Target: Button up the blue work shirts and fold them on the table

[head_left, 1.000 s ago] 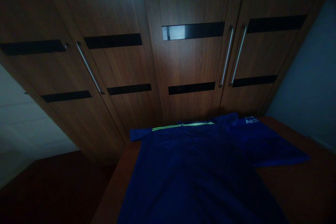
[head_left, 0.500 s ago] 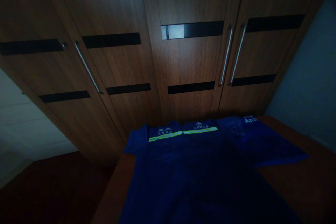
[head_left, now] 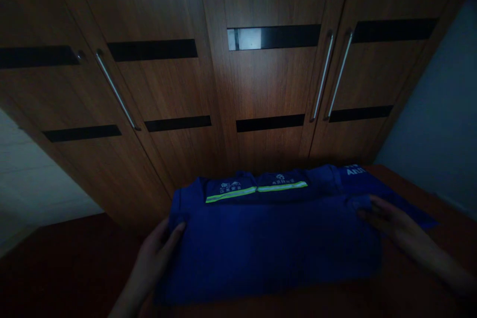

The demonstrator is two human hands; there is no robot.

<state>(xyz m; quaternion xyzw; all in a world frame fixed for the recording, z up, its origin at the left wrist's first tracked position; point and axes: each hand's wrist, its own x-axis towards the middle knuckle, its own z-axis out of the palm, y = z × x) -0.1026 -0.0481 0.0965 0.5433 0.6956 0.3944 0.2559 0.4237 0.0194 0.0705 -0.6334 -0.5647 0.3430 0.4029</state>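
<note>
A dark blue short-sleeved work shirt [head_left: 268, 238] lies on a table, its lower part folded up over the body. A yellow-green and silver reflective strip [head_left: 231, 195] and pale printed characters show across the chest. My left hand [head_left: 156, 248] is closed on the shirt's left edge, thumb on top, just below the sleeve. At the right, my right hand [head_left: 383, 216] pinches a corner of the turned-up cloth. Another blue cloth [head_left: 402, 203] with white lettering sits partly under the shirt at the right.
The reddish-brown table [head_left: 447, 248] stands against a wooden wardrobe [head_left: 268, 84] with black strips and long metal handles [head_left: 322, 77]. A pale wall [head_left: 439, 124] is at the right. Dark floor [head_left: 55, 258] shows at the lower left. The light is dim.
Both my hands have come into view, gripping the shirt. The lower part, which ran down toward me, is now folded up toward the chest strip.
</note>
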